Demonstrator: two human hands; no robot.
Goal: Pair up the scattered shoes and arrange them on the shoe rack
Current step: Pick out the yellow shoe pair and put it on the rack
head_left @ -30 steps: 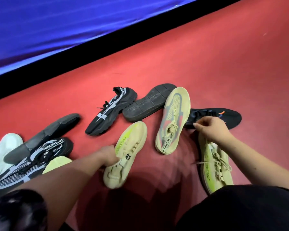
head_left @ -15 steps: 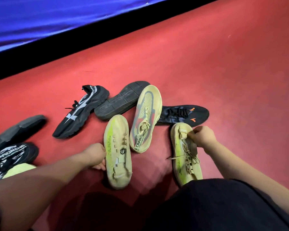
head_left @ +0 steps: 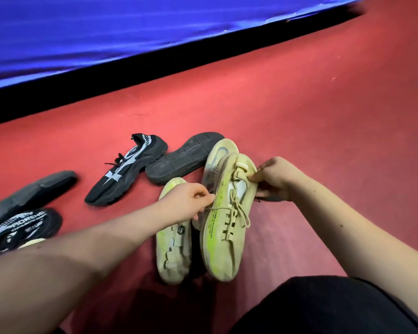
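The right hand (head_left: 273, 179) pinches the heel of a yellow shoe (head_left: 223, 239); the left hand (head_left: 188, 203) pinches its lace (head_left: 237, 206). Its twin (head_left: 173, 251) lies just beside it on the floor (head_left: 299, 116). The black shoes (head_left: 126, 169) lie scattered. No rack shows, so I think almost everything is left.

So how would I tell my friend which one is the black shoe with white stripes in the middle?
Find the blue cloth at the top and come down onto the red floor. The black sneaker lies there sole down, its heel beside an upturned grey sole. Unlike the lettered black sneaker at the left edge, it shows whole, with a white stripe along its side.
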